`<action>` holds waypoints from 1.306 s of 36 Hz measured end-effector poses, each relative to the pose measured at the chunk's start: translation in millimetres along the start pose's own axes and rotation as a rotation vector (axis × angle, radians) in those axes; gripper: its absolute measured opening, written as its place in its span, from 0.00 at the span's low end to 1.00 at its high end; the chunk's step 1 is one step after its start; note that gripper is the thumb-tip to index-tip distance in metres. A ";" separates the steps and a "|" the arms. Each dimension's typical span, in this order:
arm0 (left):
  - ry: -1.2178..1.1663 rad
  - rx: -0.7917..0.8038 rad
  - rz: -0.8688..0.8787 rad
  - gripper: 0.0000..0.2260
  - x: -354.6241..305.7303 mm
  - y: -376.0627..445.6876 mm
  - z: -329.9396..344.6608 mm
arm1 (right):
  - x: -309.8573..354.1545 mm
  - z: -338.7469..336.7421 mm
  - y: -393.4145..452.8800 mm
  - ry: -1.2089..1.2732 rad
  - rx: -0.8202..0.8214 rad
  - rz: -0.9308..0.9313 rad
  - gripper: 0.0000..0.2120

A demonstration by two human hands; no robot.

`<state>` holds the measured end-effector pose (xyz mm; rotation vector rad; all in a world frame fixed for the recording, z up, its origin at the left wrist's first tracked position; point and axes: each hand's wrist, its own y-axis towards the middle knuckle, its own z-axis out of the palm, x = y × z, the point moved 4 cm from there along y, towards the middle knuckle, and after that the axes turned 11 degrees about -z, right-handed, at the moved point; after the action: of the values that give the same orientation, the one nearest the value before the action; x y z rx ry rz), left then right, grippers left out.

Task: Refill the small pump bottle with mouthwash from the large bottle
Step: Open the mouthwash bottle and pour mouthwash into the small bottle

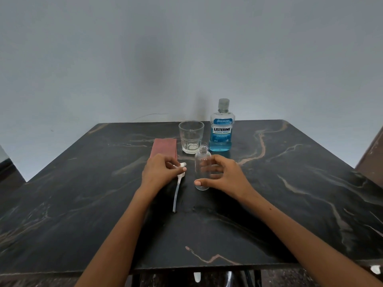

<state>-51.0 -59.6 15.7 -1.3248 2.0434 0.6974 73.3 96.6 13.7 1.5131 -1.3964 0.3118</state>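
Two hands over dark marble table (290, 183). Left hand (158, 172) pinches white pump head (182, 168), its tube lying toward the near edge. Right hand (224, 175) curls loosely around small clear bottle (202, 166), upright, uncapped; firm grip or not, cannot tell. Mouthwash bottle (222, 129) stands capped behind, beside glass (191, 136) and pink cloth (164, 148).

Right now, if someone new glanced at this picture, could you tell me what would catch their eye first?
Probably the large mouthwash bottle of blue liquid, capped, standing at the far side of the dark marble table beside an empty glass. Nearer, the right hand curls around the small clear bottle, open and empty, while the left hand holds its white pump head, tube trailing on the table.
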 end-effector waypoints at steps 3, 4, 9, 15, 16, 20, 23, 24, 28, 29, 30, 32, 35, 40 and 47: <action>-0.023 -0.053 0.038 0.08 -2.2 0.1 -0.5 | 3.0 -6.8 -1.7 -0.011 -0.018 0.003 0.31; -0.038 -0.069 0.049 0.07 -3.0 0.0 -0.7 | 4.1 -10.2 -2.4 0.002 -0.048 0.009 0.30; -0.167 -0.123 0.092 0.06 -9.7 -1.4 -3.3 | 1.2 -33.6 -2.7 0.044 -0.276 0.028 0.21; -0.259 -0.168 0.180 0.04 -34.7 -1.6 -14.5 | -27.5 -63.9 11.6 -0.133 -0.465 0.146 0.09; -0.273 -0.173 0.193 0.04 -40.0 -2.1 -16.8 | -31.8 -65.2 17.4 -0.157 -0.464 0.161 0.10; -0.342 -0.194 0.216 0.06 -57.9 -1.8 -21.9 | -49.0 -62.0 42.4 -0.246 -0.468 0.198 0.23; -0.379 -0.190 0.231 0.05 -66.5 0.9 -20.4 | -58.2 -56.4 61.2 -0.276 -0.513 0.214 0.33; -0.387 -0.185 0.234 0.05 -68.1 1.9 -19.4 | -60.3 -54.3 66.6 -0.273 -0.535 0.217 0.35; -0.395 -0.179 0.235 0.05 -72.0 4.7 -15.2 | -61.5 -43.4 83.8 -0.263 -0.631 0.216 0.38; -0.391 -0.176 0.234 0.05 -72.7 5.4 -14.3 | -60.3 -40.6 87.9 -0.272 -0.643 0.213 0.38; -0.385 -0.174 0.231 0.04 -73.2 6.0 -13.5 | -58.9 -37.9 91.7 -0.291 -0.650 0.215 0.37; -0.372 -0.171 0.227 0.04 -74.1 6.7 -12.2 | -56.5 -33.7 97.5 -0.335 -0.668 0.236 0.37; -0.361 -0.180 0.223 0.04 -75.9 6.3 -11.5 | -55.2 -29.7 102.2 -0.368 -0.701 0.275 0.37; -0.341 -0.185 0.222 0.04 -77.8 3.8 -12.4 | -58.3 -30.5 106.4 -0.384 -0.704 0.284 0.33; -0.314 -0.196 0.244 0.04 -71.8 -1.2 -20.6 | -51.6 -41.9 79.2 -0.345 -0.549 0.157 0.33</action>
<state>-30.8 -30.7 81.6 -0.9977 1.9308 1.1633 7.8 174.4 32.7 1.0323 -1.7022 -0.2406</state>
